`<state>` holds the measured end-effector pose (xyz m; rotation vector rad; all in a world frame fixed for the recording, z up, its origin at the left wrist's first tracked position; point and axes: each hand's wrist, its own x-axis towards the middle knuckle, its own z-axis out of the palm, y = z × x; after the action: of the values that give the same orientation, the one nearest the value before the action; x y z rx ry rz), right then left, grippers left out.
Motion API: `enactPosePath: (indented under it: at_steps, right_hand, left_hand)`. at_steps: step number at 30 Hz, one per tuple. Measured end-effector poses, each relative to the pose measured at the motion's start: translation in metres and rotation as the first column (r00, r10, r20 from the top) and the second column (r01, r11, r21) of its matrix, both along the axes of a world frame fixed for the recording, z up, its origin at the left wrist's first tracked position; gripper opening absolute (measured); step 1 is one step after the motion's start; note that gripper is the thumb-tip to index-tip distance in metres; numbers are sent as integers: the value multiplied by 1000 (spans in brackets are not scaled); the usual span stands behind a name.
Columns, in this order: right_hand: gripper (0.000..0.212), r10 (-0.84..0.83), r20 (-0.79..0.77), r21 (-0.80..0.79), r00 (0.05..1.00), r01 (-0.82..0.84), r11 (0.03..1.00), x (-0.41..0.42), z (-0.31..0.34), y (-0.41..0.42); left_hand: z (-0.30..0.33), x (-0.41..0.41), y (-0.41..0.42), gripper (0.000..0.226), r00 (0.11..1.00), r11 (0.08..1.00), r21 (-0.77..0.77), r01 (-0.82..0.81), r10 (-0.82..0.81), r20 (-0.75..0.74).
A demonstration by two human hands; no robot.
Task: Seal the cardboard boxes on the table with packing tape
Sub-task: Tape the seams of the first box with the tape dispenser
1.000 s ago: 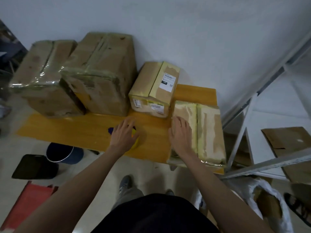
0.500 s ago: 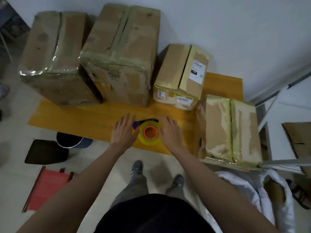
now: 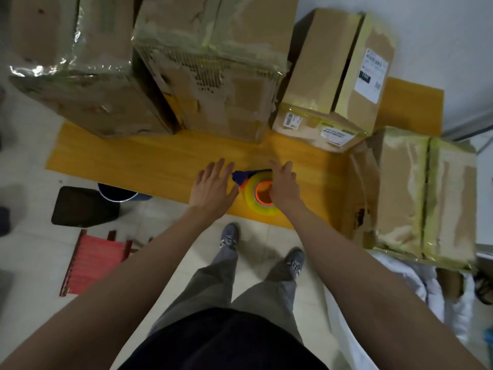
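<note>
White wall backs a low yellow table (image 3: pixel 149 166), and the roll of packing tape (image 3: pixel 260 194) lying flat near its front edge is what everything else sits around. Behind the roll and to its left stand two big, battered cardboard boxes (image 3: pixel 213 70), already wrapped in glossy tape; directly behind and to its right is a smaller box (image 3: pixel 333 76) with shipping labels, its top seam looking open and bare, so I'd guess that one is waiting its turn. Further right of the roll, a flatter box (image 3: pixel 416 193) hangs over the table's end.

The person stands right in front of the roll. The left hand (image 3: pixel 213 188) lies just beside it on the left, fingers straight and spread, holding nothing, seemingly steadying near a blue and orange piece (image 3: pixel 241 177), perhaps a dispenser, though I can't tell. The right hand (image 3: pixel 284 182) rests on the roll's right edge, covering part of the orange core (image 3: pixel 260 193); whether its thumb hooks inside is hidden, so I cannot say if it actually grasps. Likely it's about to be lifted.
</note>
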<state>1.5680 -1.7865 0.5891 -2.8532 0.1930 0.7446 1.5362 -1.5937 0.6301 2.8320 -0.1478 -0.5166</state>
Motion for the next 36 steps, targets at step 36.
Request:
enactPosePath:
  at_steps: [36]
  right_hand:
    - [63,-771,233,810,592,321,491,-112,157,-211]
  left_hand:
    - [146,45,-227,34,976,556,-831,-6,-178,-126]
